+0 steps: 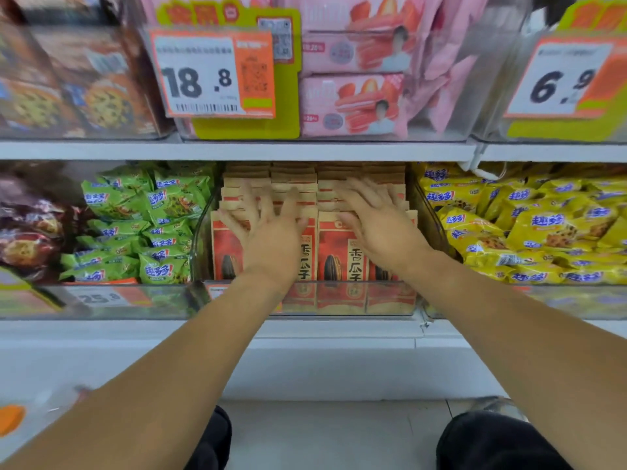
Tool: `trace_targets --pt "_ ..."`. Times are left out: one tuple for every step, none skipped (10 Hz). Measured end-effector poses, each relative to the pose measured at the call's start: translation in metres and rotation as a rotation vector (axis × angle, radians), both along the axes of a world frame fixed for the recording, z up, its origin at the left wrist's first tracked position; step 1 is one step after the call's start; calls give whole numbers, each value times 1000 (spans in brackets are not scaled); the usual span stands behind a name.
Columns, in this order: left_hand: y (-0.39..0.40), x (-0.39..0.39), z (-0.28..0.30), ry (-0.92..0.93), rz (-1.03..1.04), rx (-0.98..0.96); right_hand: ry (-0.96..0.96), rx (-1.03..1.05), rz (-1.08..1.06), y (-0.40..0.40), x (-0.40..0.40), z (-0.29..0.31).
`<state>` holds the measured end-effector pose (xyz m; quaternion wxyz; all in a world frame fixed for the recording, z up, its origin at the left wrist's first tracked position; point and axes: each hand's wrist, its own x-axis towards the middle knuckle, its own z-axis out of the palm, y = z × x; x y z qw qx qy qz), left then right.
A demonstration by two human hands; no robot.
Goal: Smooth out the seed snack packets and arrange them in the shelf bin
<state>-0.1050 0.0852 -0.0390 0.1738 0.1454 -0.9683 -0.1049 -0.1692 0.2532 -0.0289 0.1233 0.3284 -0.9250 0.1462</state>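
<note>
Brown and red seed snack packets (339,252) stand upright in rows inside a clear plastic shelf bin (390,301) on the middle shelf. My left hand (268,228) lies flat with spread fingers on the tops of the left rows. Over the right rows, my right hand (380,222) also presses down with straight, spread fingers. Both hands are blurred by motion. The front packets show a dark sunflower seed print. The packets under my palms are hidden.
Green snack bags (135,228) fill the bin to the left, yellow snack bags (529,232) the bin to the right. The shelf above holds pink boxes (353,103) and price tags (207,72). A white shelf ledge (339,330) runs below the bins.
</note>
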Motion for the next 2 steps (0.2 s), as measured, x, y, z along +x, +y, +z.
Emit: trace_targets --pt "4 18 6 167 -10 -25 49 -112 0 11 20 2" --pt "6 31 11 398 -109 47 95 -280 30 18 46 10"
